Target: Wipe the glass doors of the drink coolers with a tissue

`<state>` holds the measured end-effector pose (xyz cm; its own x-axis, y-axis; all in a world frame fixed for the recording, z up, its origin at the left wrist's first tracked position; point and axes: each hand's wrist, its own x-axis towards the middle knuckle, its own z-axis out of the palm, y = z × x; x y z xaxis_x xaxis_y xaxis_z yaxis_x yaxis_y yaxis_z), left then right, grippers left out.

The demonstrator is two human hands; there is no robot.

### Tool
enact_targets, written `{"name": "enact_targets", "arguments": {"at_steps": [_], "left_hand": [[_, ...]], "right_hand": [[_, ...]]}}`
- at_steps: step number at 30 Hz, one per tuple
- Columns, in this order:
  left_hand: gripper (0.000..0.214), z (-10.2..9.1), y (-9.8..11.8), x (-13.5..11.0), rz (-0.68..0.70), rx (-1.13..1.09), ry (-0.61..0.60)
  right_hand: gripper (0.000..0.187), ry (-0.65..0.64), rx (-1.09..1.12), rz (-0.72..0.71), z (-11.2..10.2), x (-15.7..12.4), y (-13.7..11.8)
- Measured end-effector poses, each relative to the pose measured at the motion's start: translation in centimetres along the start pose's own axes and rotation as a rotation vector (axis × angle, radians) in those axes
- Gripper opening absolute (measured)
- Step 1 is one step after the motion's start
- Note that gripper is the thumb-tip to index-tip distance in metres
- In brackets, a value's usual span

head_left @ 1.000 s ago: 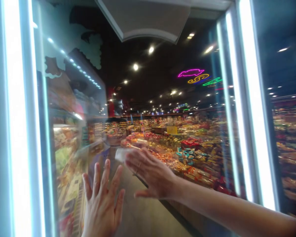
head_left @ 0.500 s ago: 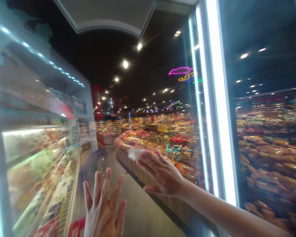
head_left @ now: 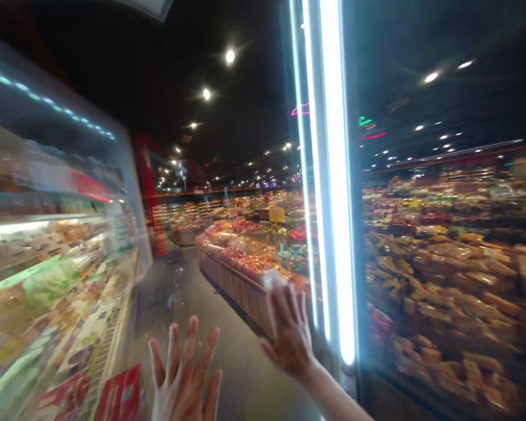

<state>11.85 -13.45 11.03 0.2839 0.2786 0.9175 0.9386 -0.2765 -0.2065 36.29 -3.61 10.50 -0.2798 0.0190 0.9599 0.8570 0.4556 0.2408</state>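
My left hand (head_left: 184,374) is raised at the bottom centre with its fingers spread, palm facing away, and nothing in it. It seems flat against a clear glass pane, though contact is hard to tell. To its right, my right hand (head_left: 289,327) reaches up with the fingers stretched. A small white cloth (head_left: 272,280), perhaps a tissue, sits under its fingertips and is blurred. Close to the right hand, a bright upright light strip (head_left: 339,175) runs along the edge of the pane.
At left stands a lit display fridge (head_left: 48,219) with packed produce and a red box (head_left: 118,393) low down. An aisle floor (head_left: 241,374) runs ahead. Beyond is a long bin (head_left: 232,286) of wrapped goods with a yellow sign (head_left: 276,214). More packaged goods (head_left: 456,292) fill the right.
The right hand has swung more upright, its fingertips and the white cloth shifting rightward. The left hand stays nearly in place, slightly lower. The view has turned, moving the light strip left.
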Motion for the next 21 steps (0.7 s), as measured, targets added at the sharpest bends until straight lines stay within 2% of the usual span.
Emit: {"name": "enact_targets", "arguments": {"at_steps": [2, 3, 4, 5, 8, 9, 10, 11, 14, 16, 18, 21], "left_hand": [[0.079, 0.3, 0.3, -1.1, -0.02, -0.015, 0.001], [0.078, 0.3, 0.2, -1.7, -0.027, -0.018, 0.001], [0.076, 0.1, 0.0, -2.3, -0.029, -0.021, -0.002], [0.076, -0.1, -0.3, -2.9, -0.031, -0.023, -0.013], [0.076, -1.1, -1.9, -5.0, -0.039, -0.031, -0.061], [0.076, -1.4, -2.6, -5.7, -0.041, -0.034, -0.08], [0.075, -1.7, -3.3, -6.5, -0.047, -0.033, -0.098], [0.075, -2.0, -4.0, -7.3, -0.056, -0.031, -0.115], [0.074, -2.4, -6.4, -10.0, -0.08, -0.032, -0.146], [0.074, -2.5, -8.1, -11.9, -0.103, -0.037, -0.145], [0.075, -2.6, -9.7, -13.9, -0.115, -0.037, -0.123], [0.08, -2.6, -11.5, -17.0, -0.153, -0.007, -0.101]], "right_hand": [[0.082, -0.067, 0.019, -0.326, 0.3, -1.2, -1.1], [0.081, -0.095, 0.022, -0.411, 0.2, -1.3, -1.2], [0.081, -0.103, 0.02, -0.413, 0.0, -1.1, -1.1], [0.081, -0.102, 0.012, -0.331, -0.2, -0.7, -0.8], [0.073, -0.104, -0.015, 0.074, -0.5, 0.4, -0.2], [0.071, -0.123, -0.016, 0.121, -0.5, 0.2, -0.5], [0.069, -0.148, -0.003, 0.082, -0.3, -0.5, -1.2], [0.068, -0.178, 0.026, -0.037, -0.1, -1.5, -2.2], [0.065, -0.264, 0.124, -0.488, 0.4, -4.2, -5.1], [0.062, -0.28, 0.131, -0.576, 0.6, -3.6, -6.3], [0.064, -0.254, 0.087, -0.484, 0.8, -0.7, -7.0], [0.082, -0.22, 0.007, -0.23, 1.4, 3.7, -9.5]]}}
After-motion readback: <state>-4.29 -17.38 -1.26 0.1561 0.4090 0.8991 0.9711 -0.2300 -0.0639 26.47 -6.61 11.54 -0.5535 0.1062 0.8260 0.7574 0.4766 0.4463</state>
